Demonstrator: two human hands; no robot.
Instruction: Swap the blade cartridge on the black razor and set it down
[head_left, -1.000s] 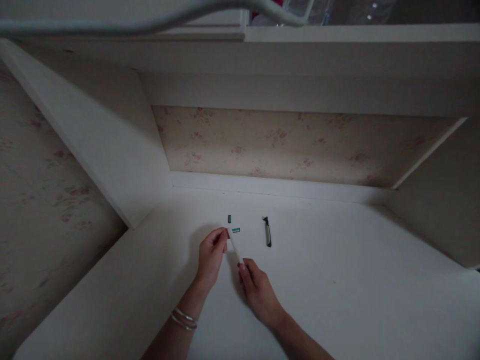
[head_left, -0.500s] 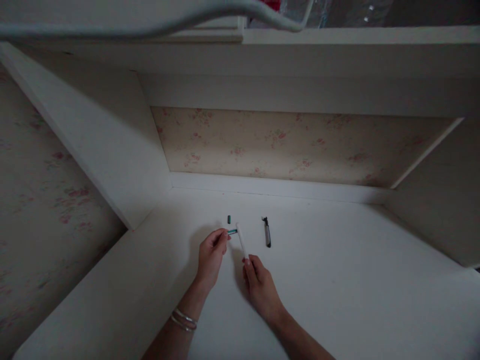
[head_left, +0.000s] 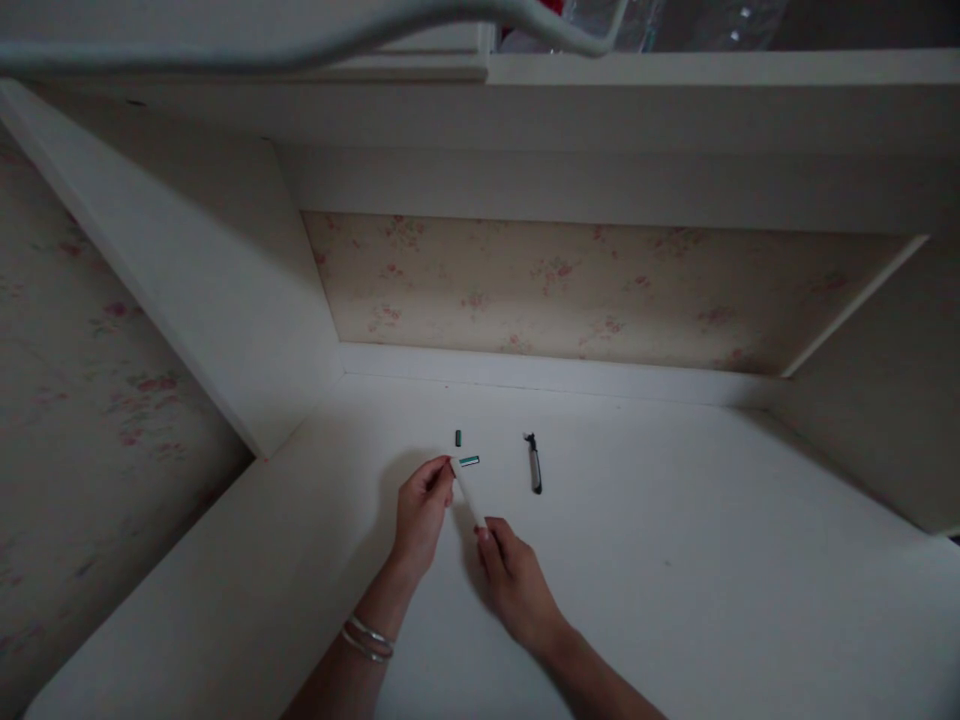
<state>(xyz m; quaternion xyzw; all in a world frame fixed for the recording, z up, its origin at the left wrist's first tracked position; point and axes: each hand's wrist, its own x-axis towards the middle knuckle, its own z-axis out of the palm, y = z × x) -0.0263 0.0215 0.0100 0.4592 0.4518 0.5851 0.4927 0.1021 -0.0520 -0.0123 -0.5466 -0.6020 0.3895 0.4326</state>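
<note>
My left hand (head_left: pixel 424 505) pinches one end of a slim razor cartridge (head_left: pixel 469 461) with a teal strip and dark edges. My right hand (head_left: pixel 516 575) is closed on the lower end of a slim white stick (head_left: pixel 470 498). The stick slants up and to the left, its upper tip crossing in front of the cartridge at my left fingertips. Whether the tip touches the cartridge, I cannot tell. Beyond my left hand lies a second small green-and-black cartridge (head_left: pixel 458 438). To the right, a black-and-grey razor handle (head_left: pixel 535 468) rests on the white desktop (head_left: pixel 675 520).
White side panels (head_left: pixel 217 290) and a shelf (head_left: pixel 600 120) frame the desk, with flowered wallpaper (head_left: pixel 555 285) behind. A pale curved bar (head_left: pixel 300 55) crosses the top of the view. Clear plastic items (head_left: pixel 720 25) stand on the shelf above.
My right hand has shifted slightly left, bringing the white stick's tip leftward along the cartridge to my left fingertips. My left hand has hardly moved. The other pieces lie as before.
</note>
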